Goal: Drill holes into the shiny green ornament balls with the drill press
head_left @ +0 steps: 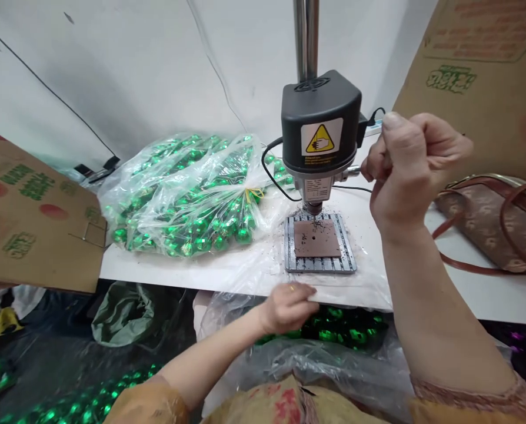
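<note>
A small bench drill press (321, 126) with a black motor cover and a yellow warning label stands on the white table. My right hand (406, 159) is closed round its feed lever (353, 171), whose outer end the fingers hide. Below the chuck (315, 208), a brown square board (327, 244) with a small hole lies on the slotted metal base (349, 264). Dark shavings are scattered over both. My left hand (289, 309) is at the table's front edge, above green shiny beads (355, 335) in an open clear bag. Its fingers are curled; anything in them is hidden.
Left of the drill lies a tied clear bag of green baubles (192, 206). Cardboard boxes (33, 218) flank the table on both sides. A brown patterned handbag (496, 224) rests at the right. A black cable (269, 171) loops beside the motor.
</note>
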Demonstrator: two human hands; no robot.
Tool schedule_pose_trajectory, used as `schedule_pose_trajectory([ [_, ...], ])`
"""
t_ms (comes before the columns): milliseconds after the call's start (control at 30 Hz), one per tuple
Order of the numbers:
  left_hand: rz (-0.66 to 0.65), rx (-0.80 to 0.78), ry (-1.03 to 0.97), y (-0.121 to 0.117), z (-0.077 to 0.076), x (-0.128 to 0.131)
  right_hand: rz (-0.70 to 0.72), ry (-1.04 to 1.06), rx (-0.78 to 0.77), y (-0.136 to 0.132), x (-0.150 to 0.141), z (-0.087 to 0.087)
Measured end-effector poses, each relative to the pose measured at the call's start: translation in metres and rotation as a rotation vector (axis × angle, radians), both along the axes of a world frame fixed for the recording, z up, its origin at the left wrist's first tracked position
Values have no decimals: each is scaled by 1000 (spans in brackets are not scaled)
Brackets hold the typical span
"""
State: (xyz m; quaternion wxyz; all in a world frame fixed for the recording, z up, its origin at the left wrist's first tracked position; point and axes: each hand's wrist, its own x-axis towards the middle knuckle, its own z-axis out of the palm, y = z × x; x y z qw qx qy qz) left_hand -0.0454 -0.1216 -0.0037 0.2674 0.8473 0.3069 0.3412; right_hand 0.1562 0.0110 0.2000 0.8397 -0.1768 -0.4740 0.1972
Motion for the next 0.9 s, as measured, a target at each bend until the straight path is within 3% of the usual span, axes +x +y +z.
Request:
schedule_pose_trajectory([
  [100, 356, 32, -84, 57, 21, -20, -4, 5, -13, -2, -1, 0],
  [200, 594, -32, 139, 130, 43, -37, -16, 4, -9, -3, -2, -1],
  [233, 649, -49, 270, 153, 49, -42, -18, 3, -5, -3, -2, -1],
  [333, 718, -58, 412, 210, 60, -52, -11, -8, -2, -3, -2, -1],
  [433, 783, -67, 465, 244, 62, -56, -13, -21, -10, -4, 0, -2],
  [567, 846, -83, 516, 261, 63, -57, -16, -17, -49, -6, 0, -2],
  [733, 821, -53, 523, 243, 65, -54, -38, -12, -36, -7, -1, -2],
  [800, 761, -41, 398, 225, 65, -51, -43, -12, -34, -7, -2, -3],
  [900, 649, -191, -95, 191, 63, -45, -34, -15, -33, -7, -2, -3],
])
